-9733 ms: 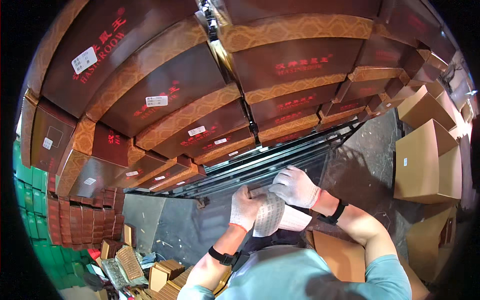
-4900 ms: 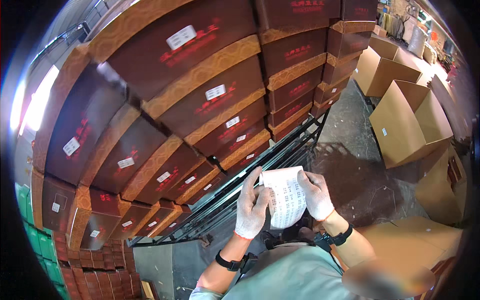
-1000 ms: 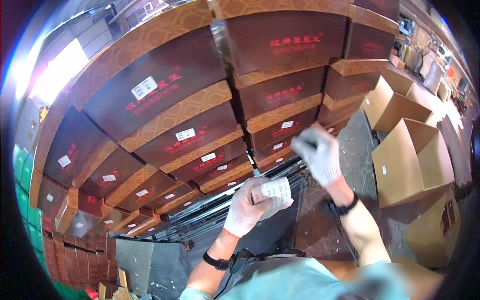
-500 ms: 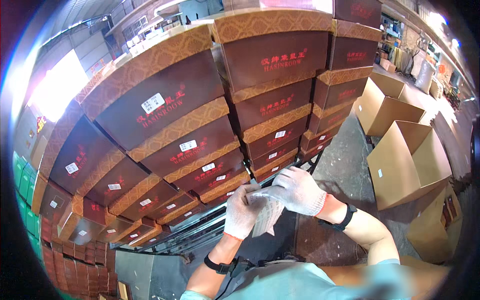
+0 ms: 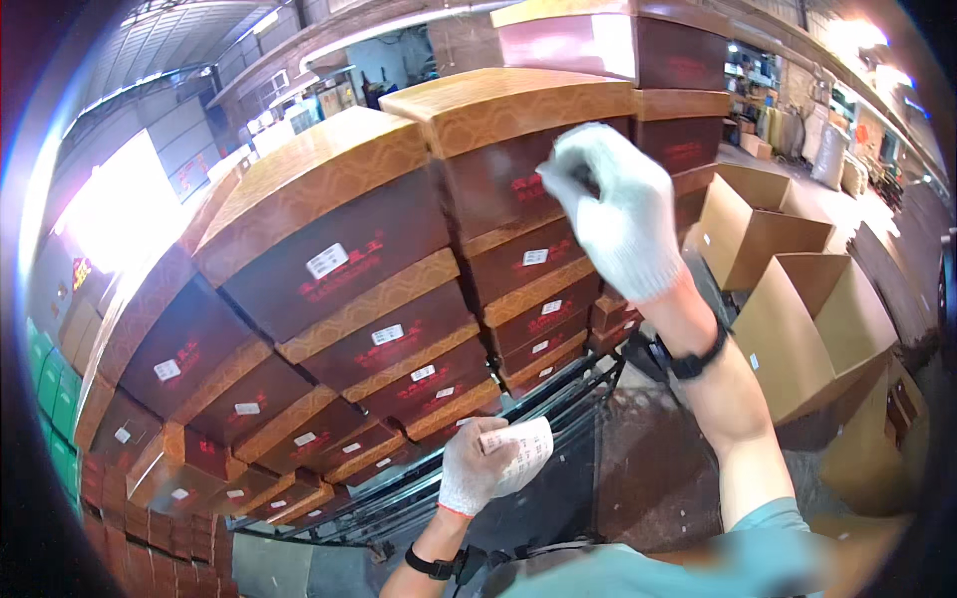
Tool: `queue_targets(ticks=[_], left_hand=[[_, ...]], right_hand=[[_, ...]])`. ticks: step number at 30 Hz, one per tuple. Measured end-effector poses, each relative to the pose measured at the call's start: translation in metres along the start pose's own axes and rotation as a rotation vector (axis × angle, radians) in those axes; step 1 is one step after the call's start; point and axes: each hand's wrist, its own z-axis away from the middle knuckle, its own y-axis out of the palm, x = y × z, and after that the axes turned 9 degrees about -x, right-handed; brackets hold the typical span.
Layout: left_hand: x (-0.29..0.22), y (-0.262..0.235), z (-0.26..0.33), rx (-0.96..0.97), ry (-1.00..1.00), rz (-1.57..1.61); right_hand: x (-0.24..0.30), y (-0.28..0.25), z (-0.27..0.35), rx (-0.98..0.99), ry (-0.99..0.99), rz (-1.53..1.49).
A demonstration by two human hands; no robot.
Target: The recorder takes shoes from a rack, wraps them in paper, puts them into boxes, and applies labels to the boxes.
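Observation:
My gloved left hand [image 5: 471, 468] is closed around a curled white sheet of printed labels [image 5: 525, 453], held low in front of the stack. Higher up, my gloved right hand [image 5: 616, 209] is raised before an upper box in the second column. Its thumb and fingers are bent together in a pinch; whatever may be between them is too small to make out. The stacked dark brown boxes [image 5: 349, 264] have gold-patterned lids and red print. Small white labels, such as this label [image 5: 327, 261], are stuck on many box fronts. My right hand hides part of the boxes behind it.
The boxes stand above a dark metal rack [image 5: 558, 399] with long rails. Open brown cartons [image 5: 817, 329] stand on the floor to the right. Green boxes [image 5: 60, 384] are at the far left, with reddish-brown stacks [image 5: 150, 548] below.
My right hand has left the label sheet and risen to the boxes, while my left keeps the sheet. The view has tilted up. A label shows on a second-column box where none showed before.

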Motion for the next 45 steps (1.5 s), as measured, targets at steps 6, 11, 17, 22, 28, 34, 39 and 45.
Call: queue_targets(ticks=[6, 11, 17, 22, 28, 34, 39, 45], left_hand=[[0.004, -0.001, 0.008, -0.080, -0.094, 0.196], [-0.013, 0.032, 0.007, 0.061, 0.008, 0.039], [-0.004, 0.090, 0.015, 0.252, -0.013, 0.458], [0.002, 0.131, 0.015, 0.299, -0.194, 0.605], [0.010, 0.166, 0.020, 0.313, -0.393, 1.007], [-0.001, 0.194, 0.017, 0.273, -0.346, 0.839], [-0.002, 0.216, 0.021, 0.310, -0.368, 0.921], [0.015, 0.232, 0.010, 0.360, -0.286, 0.818]], right_hand=[[0.016, -0.028, 0.098, -0.078, 0.751, -0.041], [0.067, -0.051, 0.285, 0.608, 1.247, -0.107], [0.064, -0.080, 0.318, 0.043, 1.519, -0.229], [0.046, -0.110, 0.335, -0.203, 1.854, -0.478], [0.031, -0.132, 0.344, -0.081, 1.805, -0.434], [0.014, -0.152, 0.347, -0.222, 1.930, -0.658], [0.007, -0.162, 0.329, -0.286, 2.095, -0.684], [-0.002, -0.181, 0.338, -0.130, 2.011, -0.509]])
